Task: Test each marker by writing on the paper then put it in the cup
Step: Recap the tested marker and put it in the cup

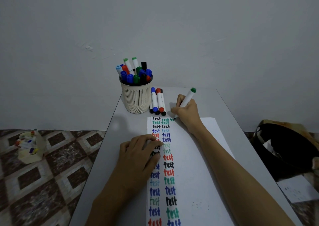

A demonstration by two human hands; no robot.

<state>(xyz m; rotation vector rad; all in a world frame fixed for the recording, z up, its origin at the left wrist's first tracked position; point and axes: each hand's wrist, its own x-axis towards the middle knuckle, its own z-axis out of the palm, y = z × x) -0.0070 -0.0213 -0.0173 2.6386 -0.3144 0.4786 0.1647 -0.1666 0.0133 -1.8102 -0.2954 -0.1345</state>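
My right hand (187, 114) grips a white marker with a green end (187, 98), tip down on the top of the white paper (195, 156), where a third column of green writing begins. Two columns of coloured "test" words fill the sheet's left side. My left hand (139, 154) rests on the paper's left edge with its fingers bent over the first column; whether it holds a cap is hidden. The cream slotted cup (136, 96) stands behind the paper, packed with several markers. Beside it on the right lie several capped markers (158, 101), blue, red and black.
The grey table (112, 148) ends close to the left of the cup and paper. On the patterned floor to the left sits a small box of markers (30, 145). A black bag (284, 148) and a loose sheet (296, 187) lie on the right.
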